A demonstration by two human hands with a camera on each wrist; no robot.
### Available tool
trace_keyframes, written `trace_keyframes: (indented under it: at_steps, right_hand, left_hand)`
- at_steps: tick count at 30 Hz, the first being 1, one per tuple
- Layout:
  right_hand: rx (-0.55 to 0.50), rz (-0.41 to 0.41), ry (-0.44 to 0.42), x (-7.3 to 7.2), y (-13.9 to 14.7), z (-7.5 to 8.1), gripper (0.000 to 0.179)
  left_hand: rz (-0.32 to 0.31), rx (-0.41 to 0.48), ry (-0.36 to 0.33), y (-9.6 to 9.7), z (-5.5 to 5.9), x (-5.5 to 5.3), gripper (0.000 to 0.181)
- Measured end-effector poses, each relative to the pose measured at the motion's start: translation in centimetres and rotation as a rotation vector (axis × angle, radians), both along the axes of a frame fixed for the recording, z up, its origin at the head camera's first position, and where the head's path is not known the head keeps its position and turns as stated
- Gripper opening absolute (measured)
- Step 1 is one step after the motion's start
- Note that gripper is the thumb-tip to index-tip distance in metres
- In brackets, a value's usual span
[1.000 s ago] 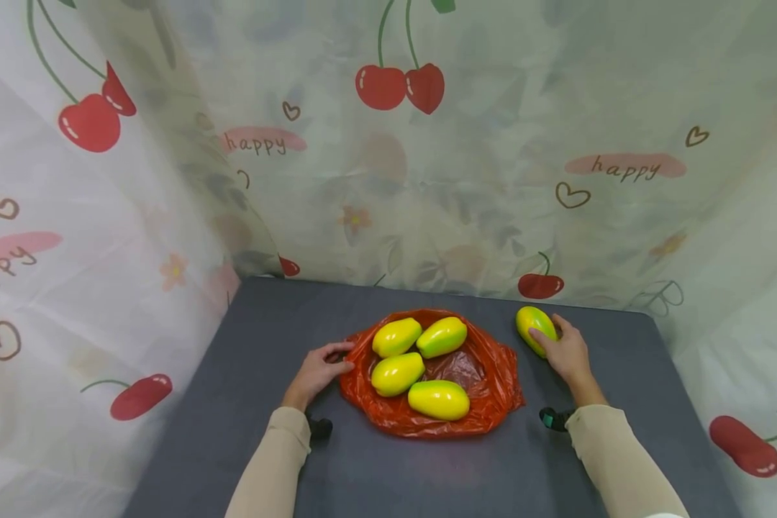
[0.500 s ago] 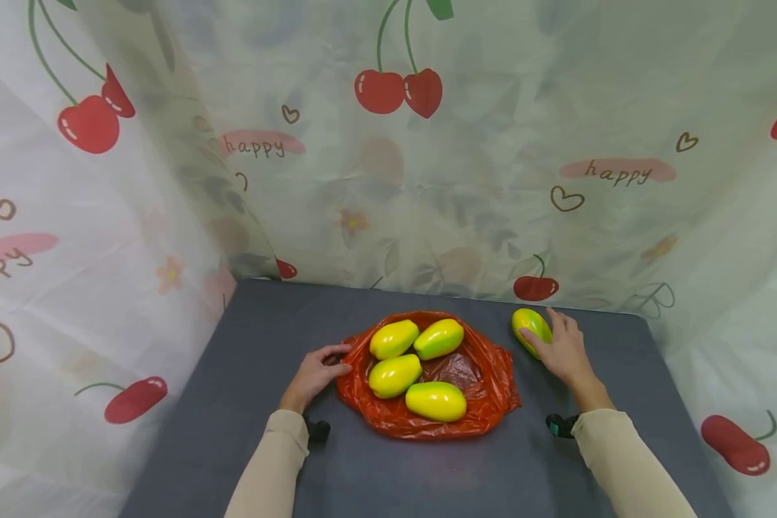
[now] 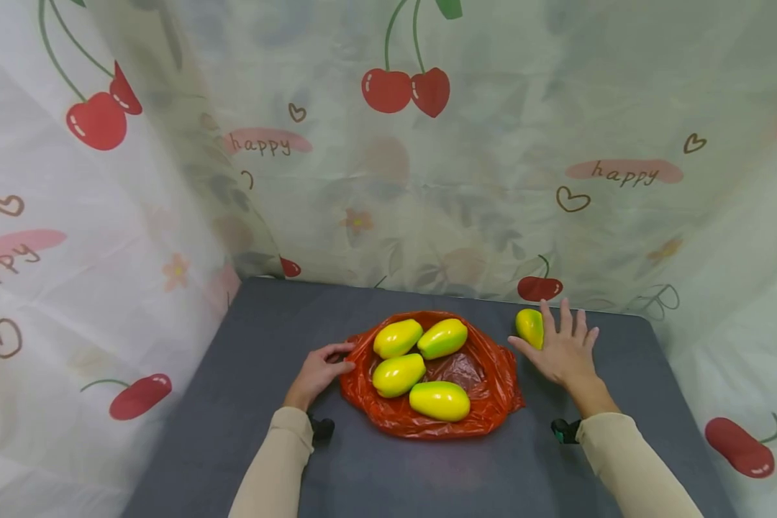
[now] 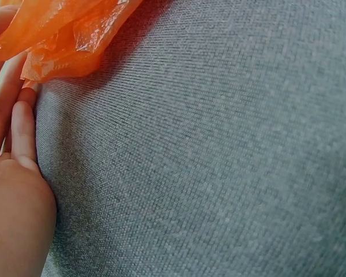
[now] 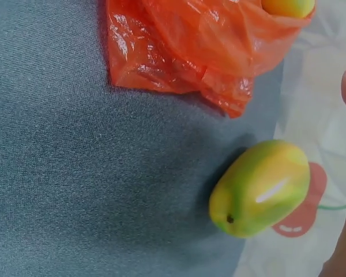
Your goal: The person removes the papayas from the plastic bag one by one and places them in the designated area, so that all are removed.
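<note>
A red plastic bag (image 3: pixel 492 414) lies spread with its mouth up on the table, and several glossy yellow-green papayas (image 3: pixel 439 401) rest in it. My left hand (image 3: pixel 317 374) pinches the bag's left edge; in the left wrist view the orange-looking film (image 4: pixel 75 52) runs between thumb and fingers. Right of the bag, a single papaya (image 3: pixel 529 327) lies on the table, shown whole in the right wrist view as an oval fruit (image 5: pixel 262 187) with a small dark spot at one end. My right hand (image 3: pixel 563 352) is spread over it with straight fingers, partly hiding it in the head view.
The dark grey cloth-covered table (image 3: pixel 421 475) ends at a back edge just behind the lone papaya. A cherry-printed curtain (image 3: pixel 479 144) hangs behind it and on both sides. Dark wrist cameras (image 3: pixel 565 432) sit at both cuffs.
My right hand has let go of the lone papaya; its fingers have straightened and spread, and it has shifted slightly right. The papaya, the bag and my left hand stay put.
</note>
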State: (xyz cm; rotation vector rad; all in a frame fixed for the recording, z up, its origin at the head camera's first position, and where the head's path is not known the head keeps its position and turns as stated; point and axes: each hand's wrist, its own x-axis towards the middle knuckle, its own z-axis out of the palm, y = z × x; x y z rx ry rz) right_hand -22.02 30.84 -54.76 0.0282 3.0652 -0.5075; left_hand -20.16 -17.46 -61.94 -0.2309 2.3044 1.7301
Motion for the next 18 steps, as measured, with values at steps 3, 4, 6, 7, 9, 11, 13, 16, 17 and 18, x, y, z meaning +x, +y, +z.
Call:
trace_keyframes:
  at_steps: [3, 4, 6, 7, 9, 11, 13, 16, 17, 18]
  right_hand:
    - [0.008, 0.009, -0.003, 0.2, -0.6, 0.5, 0.112]
    - [0.009, 0.01, -0.007, 0.3, -0.7, 0.6, 0.112]
    - [0.004, 0.018, -0.012, 0.6, -1.1, 1.1, 0.111]
    - [0.002, 0.023, -0.013, 0.7, -1.3, 1.3, 0.11]
    - [0.006, 0.034, -0.012, 0.9, -1.7, 1.6, 0.11]
    - [0.006, 0.047, -0.01, 1.1, -2.1, 2.0, 0.108]
    - [0.012, 0.061, -0.011, 1.2, -2.4, 2.3, 0.108]
    - [0.025, 0.087, -0.019, 1.4, -3.0, 2.6, 0.107]
    - [0.028, 0.097, -0.023, 1.5, -3.2, 2.7, 0.106]
    - [0.028, 0.107, -0.026, 1.5, -3.5, 2.8, 0.106]
  left_hand:
    - [-0.001, 0.004, 0.001, -0.1, 0.0, 0.0, 0.039]
    - [-0.003, 0.005, 0.003, 0.0, 0.0, -0.1, 0.039]
    - [-0.005, 0.007, 0.0, 0.0, 0.0, -0.1, 0.04]
    - [-0.007, 0.006, 0.0, 0.0, 0.0, -0.1, 0.04]
    - [-0.007, 0.006, -0.006, 0.1, 0.1, -0.1, 0.04]
    - [-0.006, 0.005, -0.016, 0.1, 0.1, -0.1, 0.04]
    - [-0.007, 0.006, -0.024, 0.1, 0.2, -0.1, 0.039]
    - [-0.005, 0.008, -0.029, 0.0, 0.3, -0.2, 0.039]
    - [-0.004, 0.008, -0.027, 0.0, 0.3, -0.1, 0.039]
    - [-0.003, 0.013, -0.029, -0.1, 0.3, -0.1, 0.039]
